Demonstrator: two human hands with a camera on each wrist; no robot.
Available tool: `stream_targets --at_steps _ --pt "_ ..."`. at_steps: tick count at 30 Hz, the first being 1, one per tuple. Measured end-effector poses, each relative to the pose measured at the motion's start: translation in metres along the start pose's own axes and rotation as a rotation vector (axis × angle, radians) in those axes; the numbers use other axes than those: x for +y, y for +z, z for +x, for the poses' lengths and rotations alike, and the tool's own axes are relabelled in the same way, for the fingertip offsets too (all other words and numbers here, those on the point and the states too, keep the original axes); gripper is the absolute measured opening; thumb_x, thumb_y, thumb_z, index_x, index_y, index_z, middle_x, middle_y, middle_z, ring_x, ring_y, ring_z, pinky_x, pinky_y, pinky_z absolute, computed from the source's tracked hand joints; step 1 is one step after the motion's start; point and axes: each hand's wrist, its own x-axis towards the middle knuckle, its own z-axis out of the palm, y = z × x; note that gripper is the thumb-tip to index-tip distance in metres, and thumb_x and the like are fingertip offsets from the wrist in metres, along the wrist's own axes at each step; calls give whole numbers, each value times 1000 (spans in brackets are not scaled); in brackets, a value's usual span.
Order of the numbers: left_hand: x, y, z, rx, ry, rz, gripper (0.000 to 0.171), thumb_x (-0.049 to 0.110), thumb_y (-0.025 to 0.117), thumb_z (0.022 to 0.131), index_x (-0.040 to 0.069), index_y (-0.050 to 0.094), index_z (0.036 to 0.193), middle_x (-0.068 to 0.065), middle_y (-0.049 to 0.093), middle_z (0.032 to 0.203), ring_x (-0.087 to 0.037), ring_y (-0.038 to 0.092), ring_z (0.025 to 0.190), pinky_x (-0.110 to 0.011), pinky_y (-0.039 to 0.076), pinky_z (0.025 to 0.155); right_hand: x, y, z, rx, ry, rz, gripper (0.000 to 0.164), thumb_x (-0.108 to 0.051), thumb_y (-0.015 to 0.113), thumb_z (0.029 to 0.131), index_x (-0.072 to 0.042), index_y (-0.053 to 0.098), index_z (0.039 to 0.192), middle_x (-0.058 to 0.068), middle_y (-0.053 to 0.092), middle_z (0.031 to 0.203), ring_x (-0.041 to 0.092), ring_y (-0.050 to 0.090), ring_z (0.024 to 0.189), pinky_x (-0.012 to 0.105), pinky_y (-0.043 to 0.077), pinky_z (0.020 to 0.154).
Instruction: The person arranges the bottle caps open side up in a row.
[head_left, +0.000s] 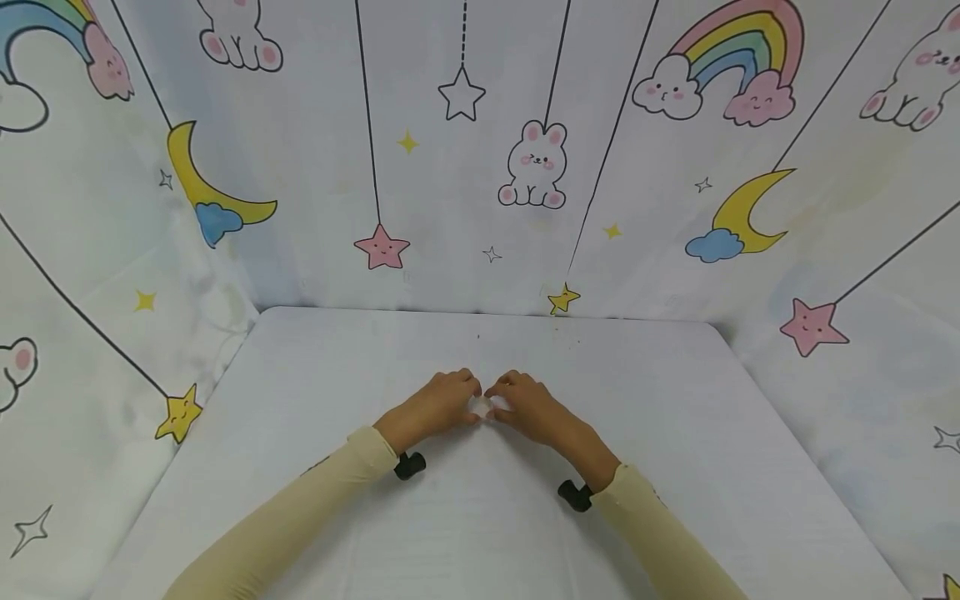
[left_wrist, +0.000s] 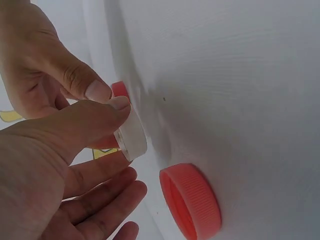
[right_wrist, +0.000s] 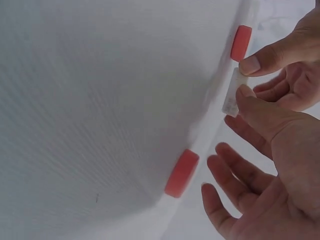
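Observation:
A small round white bottle cap is held between both hands just above the white table. My left hand pinches it from the left, its thumb on the cap, the other fingers spread below. From the right, my right hand grips the same cap, with its thumb against the edge. In the head view only part of the white cap shows between the fingertips. A ribbed red bottle cap stands near the left fingers. Another red cap lies by the right fingers.
The white tabletop runs back to a cloth backdrop printed with stars, moons and rabbits. Side cloths border the table on the left and right. Small dark specks lie on the table beyond the hands. Both wrists carry black camera mounts.

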Motion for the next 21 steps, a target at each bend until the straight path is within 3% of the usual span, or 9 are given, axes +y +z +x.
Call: stream_targets --at_steps 11,21 --pt "2 8 2 -15 -11 75 41 33 87 90 5 72 116 -9 67 117 -27 69 104 -47 55 97 -3 4 0 10 -13 -39 30 -25 78 97 -14 75 124 15 63 137 37 59 124 62 50 96" --pt "2 8 1 -18 -12 59 40 33 86 90 6 71 115 -7 66 115 -25 67 103 -47 54 97 -2 7 1 6 -16 -58 29 -27 77 98 -14 75 125 14 63 137 36 59 125 61 50 96"
